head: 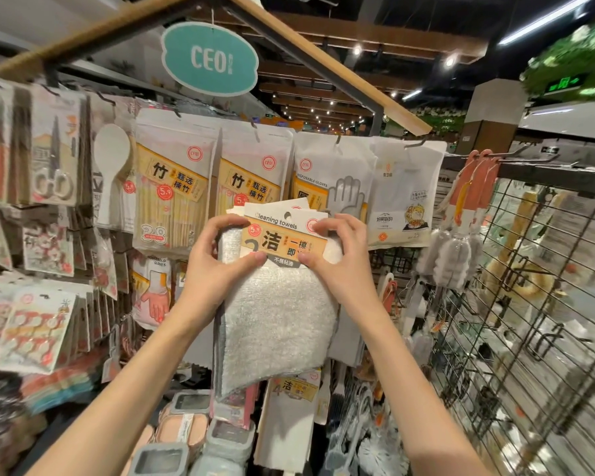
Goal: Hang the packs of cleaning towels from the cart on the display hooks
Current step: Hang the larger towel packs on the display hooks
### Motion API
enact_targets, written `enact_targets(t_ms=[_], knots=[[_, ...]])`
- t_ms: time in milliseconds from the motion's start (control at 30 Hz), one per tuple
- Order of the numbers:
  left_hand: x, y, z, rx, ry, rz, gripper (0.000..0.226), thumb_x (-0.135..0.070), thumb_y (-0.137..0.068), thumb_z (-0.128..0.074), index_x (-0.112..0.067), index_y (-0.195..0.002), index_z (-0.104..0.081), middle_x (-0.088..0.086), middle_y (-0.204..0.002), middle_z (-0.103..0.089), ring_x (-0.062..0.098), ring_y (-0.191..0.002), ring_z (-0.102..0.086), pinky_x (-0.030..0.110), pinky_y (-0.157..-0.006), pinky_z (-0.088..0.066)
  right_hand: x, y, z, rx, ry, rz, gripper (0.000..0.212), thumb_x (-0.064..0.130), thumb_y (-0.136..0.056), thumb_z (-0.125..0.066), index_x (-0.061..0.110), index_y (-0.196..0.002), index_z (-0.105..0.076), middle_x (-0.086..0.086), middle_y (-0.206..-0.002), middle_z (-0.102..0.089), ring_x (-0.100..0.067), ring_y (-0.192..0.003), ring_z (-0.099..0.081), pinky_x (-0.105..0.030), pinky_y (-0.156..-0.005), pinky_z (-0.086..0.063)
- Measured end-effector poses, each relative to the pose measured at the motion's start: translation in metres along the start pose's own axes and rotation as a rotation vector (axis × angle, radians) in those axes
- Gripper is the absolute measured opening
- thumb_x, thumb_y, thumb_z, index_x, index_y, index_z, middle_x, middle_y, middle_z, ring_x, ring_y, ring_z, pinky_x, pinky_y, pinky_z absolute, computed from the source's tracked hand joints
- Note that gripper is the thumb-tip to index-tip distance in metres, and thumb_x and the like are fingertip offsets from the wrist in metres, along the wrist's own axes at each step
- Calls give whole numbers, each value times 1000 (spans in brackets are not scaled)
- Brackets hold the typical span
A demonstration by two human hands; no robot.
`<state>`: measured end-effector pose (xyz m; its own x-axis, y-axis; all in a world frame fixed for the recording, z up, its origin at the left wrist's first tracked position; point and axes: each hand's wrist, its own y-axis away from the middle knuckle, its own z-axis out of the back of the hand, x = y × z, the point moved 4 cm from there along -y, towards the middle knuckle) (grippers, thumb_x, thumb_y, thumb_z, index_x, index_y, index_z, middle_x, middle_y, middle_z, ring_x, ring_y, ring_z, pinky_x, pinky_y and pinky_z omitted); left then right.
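Observation:
Several packs of cleaning towels point(277, 314), white fluffy cloth under an orange and white card header, are held up together in front of the display rack. My left hand point(217, 266) grips the header's left side, thumb on the front. My right hand point(337, 255) pinches the header's right side. The header's hang hole shows at the top centre, just below the rows of hanging bamboo packs point(172, 187). Another towel pack point(289, 403) hangs lower down behind the held ones. The hook behind the packs is hidden.
Glove packs point(334, 180) and a white pouch point(406, 197) hang at the upper right. Scissors point(54, 163) and a rice paddle point(110, 166) hang on the left. A wire grid panel point(529, 304) with brushes stands at the right. A teal sign point(209, 58) hangs overhead.

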<state>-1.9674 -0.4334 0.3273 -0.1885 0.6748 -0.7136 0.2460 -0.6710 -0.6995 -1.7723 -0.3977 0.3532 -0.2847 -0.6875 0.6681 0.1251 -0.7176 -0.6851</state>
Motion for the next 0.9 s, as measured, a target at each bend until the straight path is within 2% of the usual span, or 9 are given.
enact_targets(t_ms=[100,167,267,333,433,533,667,800,900], knots=[[0,0,4,-8,14,15,51,-8,-68,-83,-37,-104,-61,-24,-107,-65,-7,-104,-57,7,-85,-42,1,1,-1,3,9,-14,64,10,-69,-81,21,-123,-49,8,-123,-32,28,-102,-31,12,-84,-19],[0,-1,6,-16,6,17,60,-11,-66,-85,-43,-110,-59,-27,-114,-62,-1,-113,-56,20,-94,-44,1,-1,0,25,-8,-52,72,11,-69,-81,24,-129,-46,9,-124,-31,14,-104,-37,13,-82,-19],[-2,-1,4,2,12,40,68,-16,-64,-85,-50,-115,-56,-27,-120,-58,14,-121,-55,37,-100,-45,2,-2,2,-13,-49,-62,68,4,-65,-81,28,-117,-44,4,-122,-38,14,-103,-40,7,-85,-29],[-1,1,2,34,25,55,66,-11,-68,-84,-48,-116,-57,-27,-118,-60,5,-117,-56,26,-96,-46,0,0,3,-38,-51,-63,66,0,-65,-80,28,-108,-40,1,-119,-41,3,-108,-43,-3,-87,-38],[-1,1,-2,99,4,92,54,-12,-73,-80,-41,-113,-58,-28,-110,-64,-8,-103,-59,9,-81,-45,-3,1,6,-56,-20,-51,59,1,-65,-81,25,-100,-39,7,-107,-41,5,-101,-42,4,-74,-34],[-2,0,-4,125,37,156,49,-13,-73,-80,-33,-112,-59,-16,-105,-69,3,-97,-65,19,-80,-51,-4,-1,8,-60,3,-58,49,6,-66,-82,25,-92,-46,12,-100,-43,12,-93,-43,4,-74,-32],[0,3,-3,106,49,186,44,-20,-69,-83,-34,-105,-61,-5,-108,-70,20,-107,-63,43,-92,-51,-4,3,9,-76,-12,-61,48,8,-67,-81,35,-84,-45,10,-101,-48,15,-93,-44,4,-72,-32],[-1,5,-2,87,106,190,47,-37,-62,-86,-37,-102,-61,-10,-109,-69,15,-103,-66,33,-82,-54,-6,3,9,-84,-78,-93,47,8,-70,-79,34,-88,-44,6,-105,-54,7,-96,-49,2,-71,-37],[3,6,3,49,188,239,49,-44,-58,-88,-38,-97,-60,1,-115,-65,24,-94,-68,32,-73,-55,-10,4,15,-159,-150,-112,43,6,-75,-76,23,-97,-44,11,-101,-54,12,-90,-52,1,-69,-40]])
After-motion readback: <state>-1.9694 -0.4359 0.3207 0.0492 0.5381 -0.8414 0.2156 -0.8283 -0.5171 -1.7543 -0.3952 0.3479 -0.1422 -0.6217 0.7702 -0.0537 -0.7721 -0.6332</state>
